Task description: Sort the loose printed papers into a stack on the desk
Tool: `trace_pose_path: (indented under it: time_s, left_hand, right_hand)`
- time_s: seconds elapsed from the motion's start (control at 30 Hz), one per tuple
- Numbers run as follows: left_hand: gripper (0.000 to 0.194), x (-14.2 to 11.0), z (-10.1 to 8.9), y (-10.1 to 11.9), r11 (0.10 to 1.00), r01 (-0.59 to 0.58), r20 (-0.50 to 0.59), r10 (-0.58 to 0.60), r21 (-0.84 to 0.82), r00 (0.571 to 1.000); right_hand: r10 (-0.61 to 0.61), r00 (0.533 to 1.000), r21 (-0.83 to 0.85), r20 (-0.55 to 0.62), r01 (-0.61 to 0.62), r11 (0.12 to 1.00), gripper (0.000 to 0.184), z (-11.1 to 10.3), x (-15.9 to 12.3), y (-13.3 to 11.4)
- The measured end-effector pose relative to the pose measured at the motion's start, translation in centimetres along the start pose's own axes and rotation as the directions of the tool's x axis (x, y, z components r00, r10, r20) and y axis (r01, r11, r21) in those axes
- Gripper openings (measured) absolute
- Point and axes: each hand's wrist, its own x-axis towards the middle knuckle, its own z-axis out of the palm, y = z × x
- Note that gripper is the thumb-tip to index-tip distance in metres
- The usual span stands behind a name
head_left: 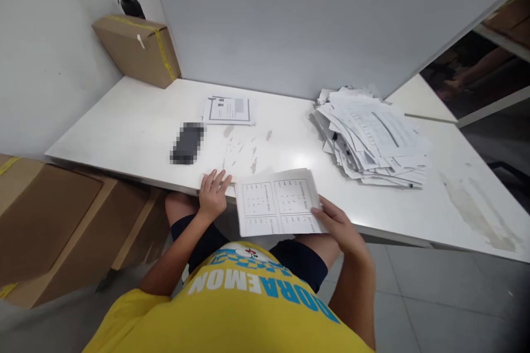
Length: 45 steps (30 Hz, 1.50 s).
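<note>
My right hand [340, 224] grips the lower right corner of a printed sheet [276, 201] with tables on it, holding it over the front edge of the white table [136, 132]. My left hand [213, 193] rests on the table's front edge just left of the sheet, fingers curled over the rim and lying on the surface, holding nothing. A messy pile of printed papers [370, 138] lies to the right, farther back on the table.
A small stack of printed forms [229, 110] lies at the back middle. A blurred dark flat object [187, 143] sits left of centre. A cardboard box [138, 49] stands in the back left corner; more boxes [49, 220] stand on the floor at left. Partition walls enclose the table.
</note>
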Motion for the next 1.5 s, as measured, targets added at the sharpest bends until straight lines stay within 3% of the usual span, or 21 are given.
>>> trace_pose_path:
  time_s: [0.1,0.2,0.27,0.4,0.47,0.57,0.67,0.83,0.93,1.03,1.1,1.2,1.27,1.33,1.4,1.43,1.5]
  left_hand:
    - [0.041,-0.7,1.6,-0.4,1.0,0.006,-0.113,-0.004,0.022,0.994]
    - [0.042,-1.1,2.5,-0.7,0.998,0.022,-0.153,-0.012,0.061,0.988]
    - [0.044,-1.2,2.8,-0.8,0.996,0.013,-0.172,0.002,0.085,0.985]
    - [0.044,-0.8,2.7,-0.4,0.993,-0.002,-0.202,0.025,0.114,0.979]
    - [0.042,-0.5,2.4,-0.1,0.994,0.025,-0.216,-0.001,0.105,0.976]
    - [0.039,-0.2,2.0,0.3,0.997,0.033,-0.239,-0.014,0.075,0.971]
    - [0.039,-0.2,1.8,0.4,0.997,0.016,-0.247,0.004,0.078,0.969]
    - [0.038,-0.4,2.1,0.6,0.993,0.081,-0.3,-0.05,0.09,0.953]
    - [0.037,-0.1,1.9,0.7,0.989,0.083,-0.3,-0.044,0.12,0.953]
    - [0.036,0.1,1.7,0.4,0.992,0.046,-0.3,-0.009,0.115,0.954]
    - [0.036,0.1,1.9,-0.1,0.995,0.028,-0.303,0.003,0.096,0.953]
    - [0.035,0.2,2.7,-1.2,0.999,0.033,-0.286,-0.019,0.044,0.958]
    - [0.035,0.4,3.3,-1.7,0.998,0.058,-0.266,-0.06,-0.013,0.962]
    - [0.036,0.7,3.6,-2.0,0.993,0.095,-0.252,-0.11,-0.072,0.962]
    - [0.037,0.9,3.7,-1.9,0.989,0.115,-0.258,-0.135,-0.095,0.957]
    - [0.037,1.0,3.7,-1.8,0.989,0.116,-0.27,-0.137,-0.092,0.953]
    - [0.038,1.2,3.6,-1.6,0.99,0.117,-0.285,-0.134,-0.074,0.949]
  right_hand:
    - [-0.166,0.969,-0.098,-0.185,0.149,0.984,0.043,-2.5,1.9,-2.6]
    - [-0.289,0.921,0.013,-0.261,0.303,0.953,0.041,-1.8,6.4,-5.5]
    - [-0.332,0.918,0.12,-0.218,0.363,0.924,0.042,0.5,10.7,-7.4]
    - [-0.333,0.942,0.264,-0.038,0.331,0.906,0.039,7.3,20.4,-10.6]
    - [-0.328,0.943,0.194,0.06,0.311,0.93,0.043,10.6,24.7,-11.6]
    - [-0.282,0.956,-0.184,0.08,0.292,0.939,0.045,14.6,29.3,-12.3]
    - [-0.3,0.953,-0.421,0.03,0.284,0.861,0.05,17.2,31.0,-12.3]
    - [-0.372,0.926,-0.58,-0.068,0.267,0.77,0.062,19.7,30.4,-10.8]
    - [-0.407,0.91,-0.626,-0.073,0.276,0.729,0.063,20.1,29.8,-9.5]
    - [-0.411,0.906,-0.658,-0.099,0.25,0.71,0.062,18.1,28.7,-7.9]
    - [-0.447,0.888,-0.699,-0.107,0.253,0.669,0.061,14.8,27.6,-6.7]
    - [-0.621,0.773,-0.822,-0.126,0.27,0.502,0.055,7.1,25.5,-4.4]
    - [-0.699,0.674,-0.874,-0.237,0.167,0.457,0.05,1.3,23.9,-2.6]
    - [-0.688,0.584,-0.841,-0.431,0.016,0.541,0.045,-3.8,22.5,-1.0]
    - [-0.635,0.509,-0.77,-0.582,-0.092,0.632,0.045,-7.3,21.6,0.1]
    - [-0.608,0.492,-0.742,-0.624,-0.126,0.659,0.047,-8.4,21.3,0.5]
    - [-0.568,0.503,-0.717,-0.652,-0.165,0.677,0.051,-9.5,21.2,0.7]
